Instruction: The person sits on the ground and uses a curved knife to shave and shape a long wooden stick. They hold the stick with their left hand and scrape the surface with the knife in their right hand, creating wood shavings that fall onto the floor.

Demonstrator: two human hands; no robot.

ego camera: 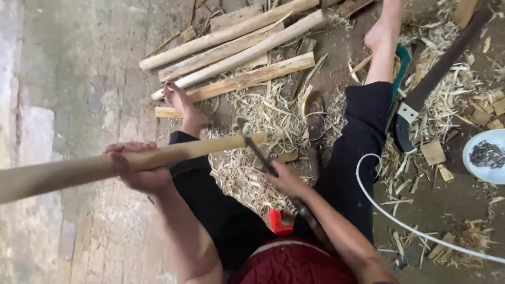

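My left hand (138,167) is wrapped around a long pale peeled wooden pole (200,148) that runs from the left edge to above my knees. My right hand (286,181) grips the handle of a dark metal blade tool (258,150) whose tip rests against the pole's end. I sit with black trousers and bare feet stretched out over a heap of wood shavings (263,131).
Several peeled poles and split planks (236,47) lie on the ground ahead. A large hatchet-like blade (421,100) lies at the right beside a white bowl (486,173). A white cable (400,223) curves across the dirt. A sandal (314,114) lies between my legs.
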